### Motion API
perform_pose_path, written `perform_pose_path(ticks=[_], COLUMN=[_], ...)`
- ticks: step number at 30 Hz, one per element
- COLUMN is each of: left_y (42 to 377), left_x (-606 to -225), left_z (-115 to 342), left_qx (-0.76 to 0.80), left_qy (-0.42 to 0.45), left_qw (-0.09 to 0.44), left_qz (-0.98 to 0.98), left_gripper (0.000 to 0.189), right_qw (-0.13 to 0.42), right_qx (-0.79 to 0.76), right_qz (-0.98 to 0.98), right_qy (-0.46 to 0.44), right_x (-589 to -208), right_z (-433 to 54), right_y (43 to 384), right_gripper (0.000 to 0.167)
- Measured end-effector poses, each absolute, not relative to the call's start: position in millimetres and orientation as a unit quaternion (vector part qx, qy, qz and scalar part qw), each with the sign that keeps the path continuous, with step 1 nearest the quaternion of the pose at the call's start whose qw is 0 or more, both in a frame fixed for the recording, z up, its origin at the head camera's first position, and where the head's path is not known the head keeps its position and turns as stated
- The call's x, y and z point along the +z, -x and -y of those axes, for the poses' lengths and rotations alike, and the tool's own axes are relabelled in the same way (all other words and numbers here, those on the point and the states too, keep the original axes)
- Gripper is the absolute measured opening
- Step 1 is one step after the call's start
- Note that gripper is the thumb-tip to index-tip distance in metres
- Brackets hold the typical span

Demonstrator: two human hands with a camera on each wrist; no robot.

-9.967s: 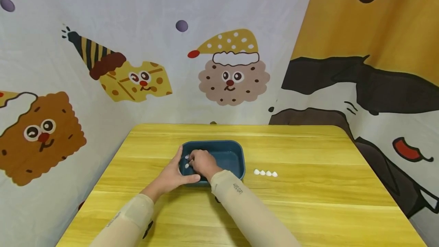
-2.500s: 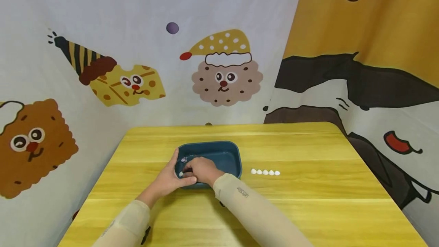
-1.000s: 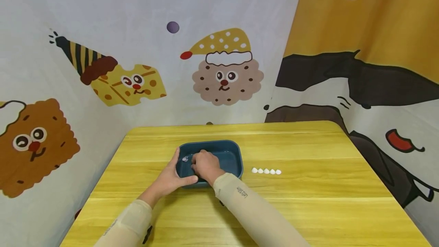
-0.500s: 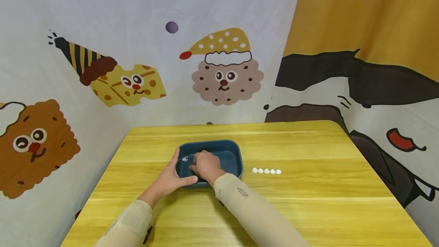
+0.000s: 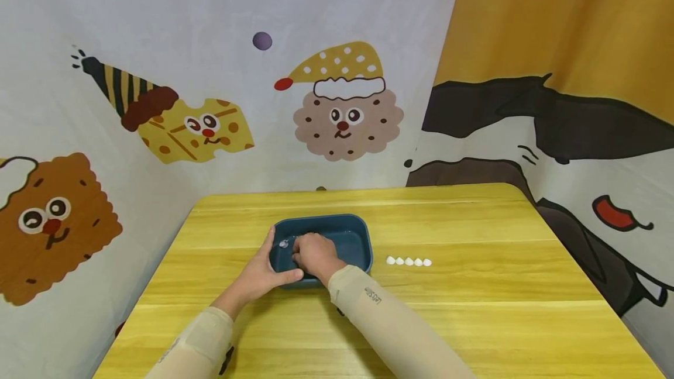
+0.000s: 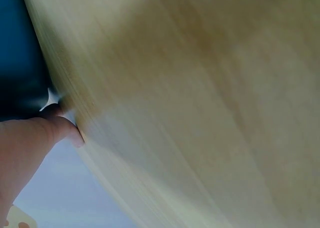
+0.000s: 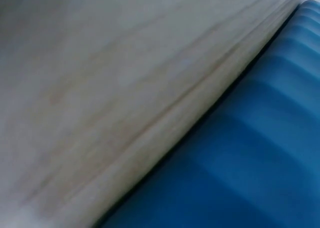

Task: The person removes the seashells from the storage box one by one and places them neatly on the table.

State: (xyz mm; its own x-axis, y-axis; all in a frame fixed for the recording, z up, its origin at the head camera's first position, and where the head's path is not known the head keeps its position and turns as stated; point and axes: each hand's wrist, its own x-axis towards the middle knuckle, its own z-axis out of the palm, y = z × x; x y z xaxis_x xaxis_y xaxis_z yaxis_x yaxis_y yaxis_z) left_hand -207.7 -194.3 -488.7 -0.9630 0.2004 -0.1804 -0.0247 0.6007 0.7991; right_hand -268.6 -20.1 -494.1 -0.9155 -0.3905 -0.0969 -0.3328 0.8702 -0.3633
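Note:
A dark blue rectangular basin (image 5: 354,244) stands on the table, its ribbed outer wall filling part of the right wrist view. My left hand (image 5: 260,274) grips its left end, thumb along the front rim and fingers round the far side. Inside, my right hand (image 5: 317,253) is curled low over the floor of the basin, pinching what appears to be a small white shell; its fingertips and the piece are hidden from above. A pale, shiny shell-like piece (image 5: 284,244) lies in the basin's left part, just left of those fingers.
To the right of the basin, several small white shells (image 5: 409,262) form a straight row on the yellow wood-grain table (image 5: 474,309). Behind the table hangs a cartoon-printed cloth (image 5: 210,34). Pale sleeves cover both forearms.
Since 2.5 s ago my right hand has drawn back from the basin's front-left corner, where a white piece no longer shows. Over ten seconds the row gained one shell. My left hand keeps its grip.

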Motion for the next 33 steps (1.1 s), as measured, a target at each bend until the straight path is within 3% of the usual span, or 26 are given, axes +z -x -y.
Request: perform_pose_path(ticks=[14,33], left_y=[207.1,208.5], left_x=[-490.7,-492.7], left_z=[194.9,194.6], left_qx=[0.441,0.446], left_qy=[-0.047,-0.043], left_qw=[0.125,0.12], left_qz=[-0.888,-0.886], left_gripper=[0.132,0.131], right_qw=[0.089,0.081], right_qx=[-0.18,-0.181], right_qz=[-0.96,-0.959], right_qy=[0.197,0.202], right_x=[-498.2,-496.8], right_z=[20.5,17.0], right_y=[269.2,269.4], right_gripper=[0.023,0.017])
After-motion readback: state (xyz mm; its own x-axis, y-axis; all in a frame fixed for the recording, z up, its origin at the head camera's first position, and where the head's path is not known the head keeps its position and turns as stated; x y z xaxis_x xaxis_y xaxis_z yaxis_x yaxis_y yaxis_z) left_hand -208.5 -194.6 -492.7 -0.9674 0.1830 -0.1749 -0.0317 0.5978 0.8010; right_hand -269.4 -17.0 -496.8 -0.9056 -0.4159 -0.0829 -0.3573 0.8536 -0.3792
